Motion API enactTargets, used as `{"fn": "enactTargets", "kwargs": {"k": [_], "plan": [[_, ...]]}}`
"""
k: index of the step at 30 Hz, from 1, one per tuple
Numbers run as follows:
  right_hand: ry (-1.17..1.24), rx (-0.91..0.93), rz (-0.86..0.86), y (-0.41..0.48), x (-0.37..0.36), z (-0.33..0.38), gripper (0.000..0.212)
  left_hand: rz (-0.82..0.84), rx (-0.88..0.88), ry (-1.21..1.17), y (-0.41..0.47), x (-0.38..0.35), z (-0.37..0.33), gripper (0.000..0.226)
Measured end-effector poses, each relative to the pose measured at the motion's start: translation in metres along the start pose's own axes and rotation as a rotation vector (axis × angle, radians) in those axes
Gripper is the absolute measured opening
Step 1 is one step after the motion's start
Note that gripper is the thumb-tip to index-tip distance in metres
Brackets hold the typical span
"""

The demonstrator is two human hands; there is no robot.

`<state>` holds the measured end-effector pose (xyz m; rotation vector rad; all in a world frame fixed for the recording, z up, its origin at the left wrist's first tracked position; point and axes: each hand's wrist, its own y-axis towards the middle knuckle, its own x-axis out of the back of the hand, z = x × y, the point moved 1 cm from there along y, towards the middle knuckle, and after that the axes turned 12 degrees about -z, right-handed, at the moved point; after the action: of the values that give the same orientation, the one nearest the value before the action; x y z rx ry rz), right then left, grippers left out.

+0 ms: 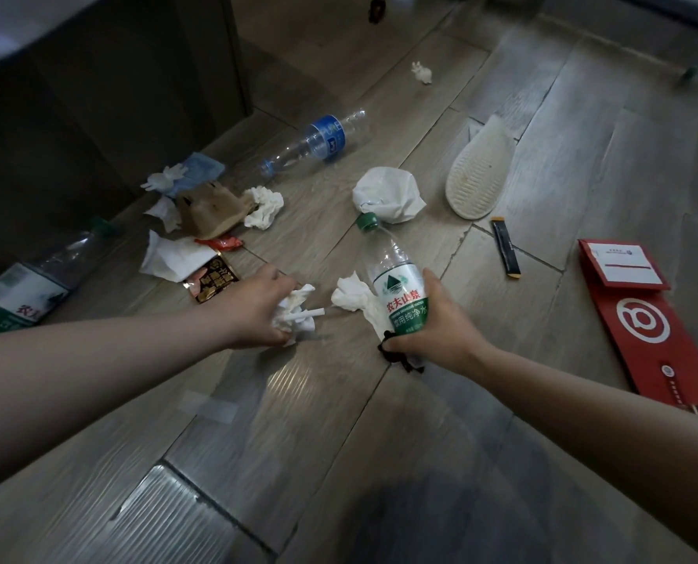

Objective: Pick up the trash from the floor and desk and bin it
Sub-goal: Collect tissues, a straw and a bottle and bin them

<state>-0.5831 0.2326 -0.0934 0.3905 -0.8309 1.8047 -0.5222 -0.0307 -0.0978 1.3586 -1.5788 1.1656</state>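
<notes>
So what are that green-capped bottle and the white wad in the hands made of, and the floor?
Green-capped bottle: clear glossy plastic, probably; see-through above its printed label. White wad: soft matte tissue paper, judging by its crumpled folds. Floor: wood-grain planks with a slight sheen, possibly laminate.

A pale slipper (479,177) lies sole-up on the plank floor (298,421).

My left hand (258,311) is gripping a tissue wad (294,315) and my right hand (433,323) a bottle (396,278). A loose tissue (351,297) is lying between them on the floor (339,421), just beside the bottle. A second bottle (315,140) is lying farther ahead, and a folder (640,319) to my right.
</notes>
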Motion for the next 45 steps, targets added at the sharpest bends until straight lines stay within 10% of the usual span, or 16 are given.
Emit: {"fn": "enactTargets", "kwargs": {"k": [35,45], "plan": [[-0.026,0.078,-0.014,-0.023,-0.003,-0.002,0.111,-0.01,-0.022,0.056,-0.018,0.009,-0.004,0.072],[-0.469,0.259,-0.068,-0.031,-0.018,-0.012,0.126,0.013,-0.039,0.084,-0.017,0.005,-0.007,0.066]]}}
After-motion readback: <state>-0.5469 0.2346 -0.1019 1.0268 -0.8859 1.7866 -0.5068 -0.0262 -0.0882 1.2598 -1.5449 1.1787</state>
